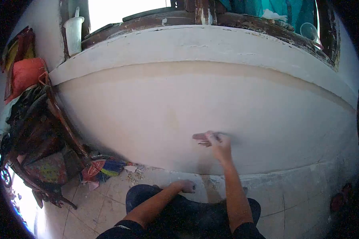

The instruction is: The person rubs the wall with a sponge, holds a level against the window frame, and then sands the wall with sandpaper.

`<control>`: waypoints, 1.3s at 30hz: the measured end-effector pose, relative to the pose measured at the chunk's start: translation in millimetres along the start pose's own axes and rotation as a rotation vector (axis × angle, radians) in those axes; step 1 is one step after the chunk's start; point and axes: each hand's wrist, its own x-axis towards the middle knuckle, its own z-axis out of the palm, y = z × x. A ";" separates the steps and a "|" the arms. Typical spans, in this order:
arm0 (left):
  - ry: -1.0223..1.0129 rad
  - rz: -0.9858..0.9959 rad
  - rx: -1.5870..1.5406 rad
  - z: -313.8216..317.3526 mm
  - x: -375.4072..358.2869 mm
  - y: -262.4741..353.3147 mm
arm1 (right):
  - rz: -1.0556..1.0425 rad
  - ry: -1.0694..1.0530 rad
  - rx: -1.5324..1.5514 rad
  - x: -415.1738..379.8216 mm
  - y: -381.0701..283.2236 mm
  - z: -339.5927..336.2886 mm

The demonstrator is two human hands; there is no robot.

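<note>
My right hand (220,145) is closed around a flat reddish-brown piece of sandpaper (199,136) and presses it to the lower part of the white wall (147,107). The sandpaper's far end sticks out to the left of my fingers. Faint beige patches show on the wall's surface. My left hand (184,186) hangs over my left knee, its fingers curled in, with nothing visible in it. That hand is low, near the foot of the wall.
A white ledge (187,44) juts out above, under the wooden window frame. A white plastic container (73,36) and a clear cup (308,31) stand on the sill. At left are a dark chair (40,131), a red bundle (28,75) and coloured cloths (103,169) on the tiled floor (87,203).
</note>
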 end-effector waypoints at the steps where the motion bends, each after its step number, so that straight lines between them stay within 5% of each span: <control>1: 0.084 0.070 0.110 2.4 -3.0 0.8 | 0.028 0.076 0.131 0.5 -18.1 -11.7; 8: 0.092 0.160 0.256 19.1 40.3 -22.3 | -0.060 0.677 0.415 2.1 -33.6 -153.9; 14: 0.141 0.119 0.244 5.3 -6.0 7.8 | -0.094 0.675 0.379 7.0 -10.2 -171.3; 22: 0.072 0.105 0.239 10.8 17.4 -8.4 | 0.124 -0.012 0.011 -6.6 -7.3 -4.2; 26: 0.171 0.105 0.173 16.8 9.3 -9.1 | 0.114 -0.138 0.146 -6.1 10.8 14.7; 28: 0.123 0.109 0.184 14.1 15.9 -15.5 | 0.131 -0.028 -0.088 2.3 13.4 -10.9; 32: -0.011 0.104 0.203 9.5 28.1 -12.9 | 0.015 0.295 0.183 -2.6 -49.8 -71.4; 36: 0.036 0.100 0.228 11.1 14.5 -6.6 | -0.103 0.630 0.341 3.9 -21.3 -159.2; 39: 0.105 0.072 0.146 9.7 4.7 -3.0 | -0.069 0.610 0.358 -0.9 -17.6 -174.8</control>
